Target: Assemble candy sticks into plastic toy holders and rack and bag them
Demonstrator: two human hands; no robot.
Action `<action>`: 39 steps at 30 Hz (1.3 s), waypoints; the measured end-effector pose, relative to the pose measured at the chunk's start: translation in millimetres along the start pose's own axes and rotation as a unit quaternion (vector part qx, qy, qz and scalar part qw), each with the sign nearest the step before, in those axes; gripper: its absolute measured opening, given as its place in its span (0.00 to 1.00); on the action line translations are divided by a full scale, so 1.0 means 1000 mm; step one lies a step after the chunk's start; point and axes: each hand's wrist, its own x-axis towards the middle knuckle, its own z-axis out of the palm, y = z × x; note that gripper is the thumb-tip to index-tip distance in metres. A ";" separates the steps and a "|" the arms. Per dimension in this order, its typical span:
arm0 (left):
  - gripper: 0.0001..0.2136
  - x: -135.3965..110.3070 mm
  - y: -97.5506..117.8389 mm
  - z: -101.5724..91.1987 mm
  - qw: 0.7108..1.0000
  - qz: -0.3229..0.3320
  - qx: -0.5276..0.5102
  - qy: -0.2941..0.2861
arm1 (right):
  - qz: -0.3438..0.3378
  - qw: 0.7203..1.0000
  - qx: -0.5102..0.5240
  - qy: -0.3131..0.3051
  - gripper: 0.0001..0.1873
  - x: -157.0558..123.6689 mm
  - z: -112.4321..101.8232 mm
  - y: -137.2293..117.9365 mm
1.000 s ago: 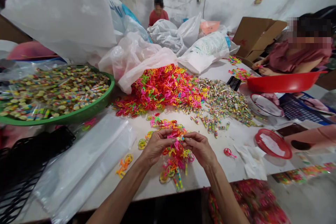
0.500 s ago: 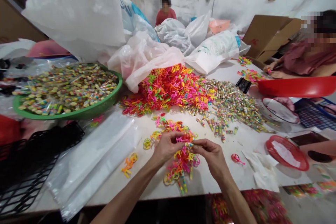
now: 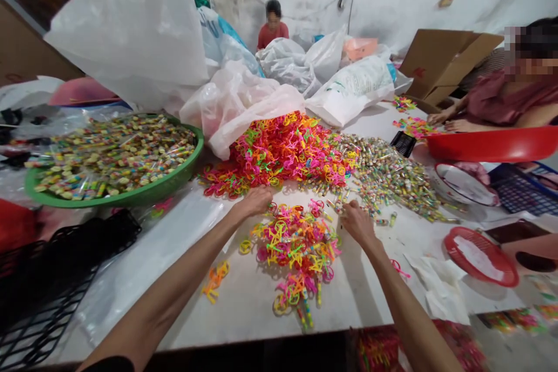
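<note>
My left hand [image 3: 258,200] is at the front left edge of a large pile of small bright plastic pieces [image 3: 288,148] with ring-shaped parts. Its fingers are curled closed, and whatever they grip is hidden. Over the near edge of the scattered small candy-like tubes [image 3: 387,177] is my right hand [image 3: 358,222], fingers bent and drawn together. What it grips, if anything, cannot be made out. Between my forearms lies a smaller heap of plastic pieces [image 3: 300,238], with some striped tubes among them. A few orange and yellow pieces [image 3: 215,281] rest apart on the left.
A green basin [image 3: 194,157] full of tubes stands left, near clear plastic bags [image 3: 143,267] and black netting [image 3: 65,267]. To the right are a red basket [image 3: 510,276], white tissue [image 3: 440,288] and a large red basin [image 3: 492,144]. Two other people sit beyond.
My hands were together over the smaller heap, holding a small tube and a pink piece. They have parted: left toward the large pile, right toward the tubes.
</note>
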 end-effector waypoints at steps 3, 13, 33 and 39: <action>0.05 -0.004 -0.004 0.002 0.998 -0.006 -0.052 0.029 | 0.006 0.997 -0.071 -0.030 0.13 0.003 0.002 0.001; 0.15 -0.020 0.019 -0.006 0.890 -0.081 -0.408 0.185 | 0.072 0.997 0.021 -0.021 0.14 0.015 -0.003 -0.012; 0.18 -0.113 0.125 0.027 0.832 -0.075 -0.537 0.119 | 0.007 0.710 0.701 -0.070 0.10 -0.100 -0.073 -0.106; 0.17 -0.120 0.121 0.039 0.687 -0.115 -0.713 0.079 | 0.037 0.708 0.698 -0.103 0.08 -0.115 -0.056 -0.088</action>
